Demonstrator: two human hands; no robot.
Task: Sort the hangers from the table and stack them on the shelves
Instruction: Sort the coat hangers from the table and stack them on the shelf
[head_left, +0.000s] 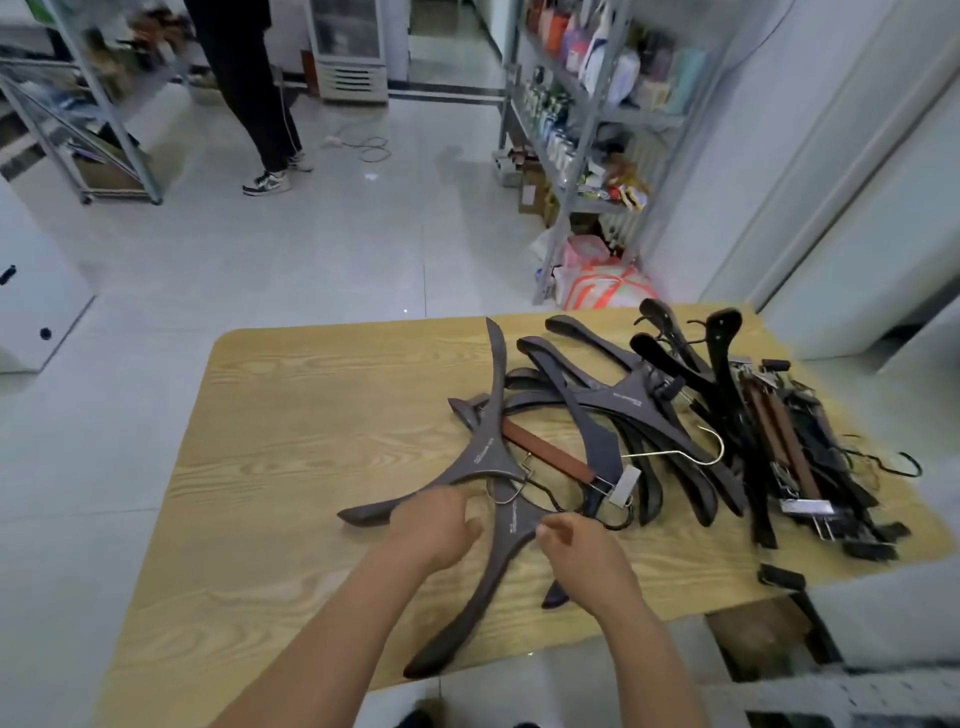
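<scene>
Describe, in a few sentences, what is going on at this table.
A person is sorting hangers on a wooden table. The left hand grips one grey hanger and the right hand pinches a second grey hanger lying beside it. The rest lie in a tangled pile on the table's right side, not yet sorted.

Pale glossy tiled floor (311, 249), white walls (779, 156), glass-door cooler (349, 52) behind.

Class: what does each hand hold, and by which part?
Left hand: one dark grey wooden hanger, by an arm near its neck. Right hand: the nearer grey hanger, likewise.
</scene>
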